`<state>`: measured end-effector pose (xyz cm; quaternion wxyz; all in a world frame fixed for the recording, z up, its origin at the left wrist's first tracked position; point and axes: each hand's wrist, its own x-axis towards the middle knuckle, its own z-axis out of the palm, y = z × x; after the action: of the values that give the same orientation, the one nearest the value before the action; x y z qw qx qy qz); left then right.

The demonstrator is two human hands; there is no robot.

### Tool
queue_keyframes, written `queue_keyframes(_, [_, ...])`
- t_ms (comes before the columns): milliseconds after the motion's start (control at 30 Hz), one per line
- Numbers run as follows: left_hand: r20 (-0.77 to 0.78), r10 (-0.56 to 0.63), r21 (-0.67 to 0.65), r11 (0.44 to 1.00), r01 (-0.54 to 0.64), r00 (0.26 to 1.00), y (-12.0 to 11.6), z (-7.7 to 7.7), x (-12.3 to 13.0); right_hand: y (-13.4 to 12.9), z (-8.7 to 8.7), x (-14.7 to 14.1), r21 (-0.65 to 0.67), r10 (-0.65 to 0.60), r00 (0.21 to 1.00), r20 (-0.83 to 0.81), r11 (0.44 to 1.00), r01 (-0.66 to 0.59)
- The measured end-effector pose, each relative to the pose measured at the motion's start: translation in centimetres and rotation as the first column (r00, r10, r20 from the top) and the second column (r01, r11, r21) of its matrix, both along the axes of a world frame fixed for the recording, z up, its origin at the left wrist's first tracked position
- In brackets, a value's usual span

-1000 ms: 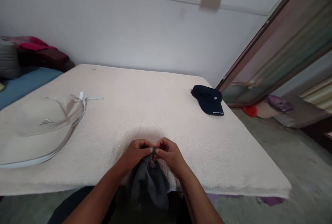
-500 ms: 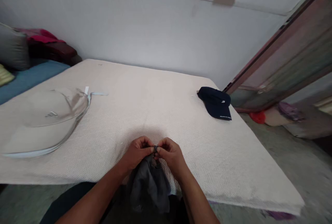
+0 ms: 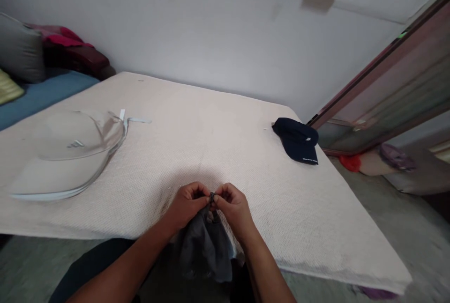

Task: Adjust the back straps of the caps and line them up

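Observation:
My left hand [image 3: 190, 203] and my right hand [image 3: 232, 203] meet at the front of the bed, fingertips pinched together. Between them is the narrow, dark strap-like end of a dark grey cloth item [image 3: 206, 249]. A small gap shows in the cloth just under the fingertips. The rest of it hangs down toward my lap, and its full shape is hidden. Whether the pinched part has a buckle is too small to tell.
A navy cap [image 3: 296, 140] lies at the right edge of the pale bedspread [image 3: 211, 129]. On the left rests a large beige cap-shaped item [image 3: 66, 153] with pale blue edging and a white tag. A grey pillow [image 3: 21, 48] and wall [image 3: 197, 26] stand behind.
My view has shifted slightly, so the bed and caps sit a little differently in frame. Both hands keep the same pinch on the dark grey cloth item.

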<state>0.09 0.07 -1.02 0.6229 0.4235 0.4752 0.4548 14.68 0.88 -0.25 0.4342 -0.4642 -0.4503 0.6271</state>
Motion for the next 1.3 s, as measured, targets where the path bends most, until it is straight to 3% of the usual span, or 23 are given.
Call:
queue_keyframes(500, [-0.035,-0.069,-0.117,0.991,0.064,0.997,-0.6,0.1,-0.8,-0.2,-0.6,0.1,0.133,0.023,0.981,0.193,0.990,-0.049])
queue_keyframes(767, [-0.016,-0.022,-0.198,0.980,0.018,1.000,-0.7,0.0,-0.5,-0.2,-0.8,-0.1,0.087,0.084,0.980,0.182,0.991,-0.102])
queue_keyframes(967, [-0.224,-0.031,-0.075,0.997,0.014,0.974,-0.2,0.1,-0.3,0.1,-0.2,0.0,0.167,0.034,0.905,0.425,0.979,-0.115])
queue_keyframes(1300, [-0.376,-0.023,0.075,0.996,0.055,0.926,-0.5,-0.8,-0.4,0.1,-0.4,0.3,0.160,0.060,0.861,0.505,0.974,-0.161])
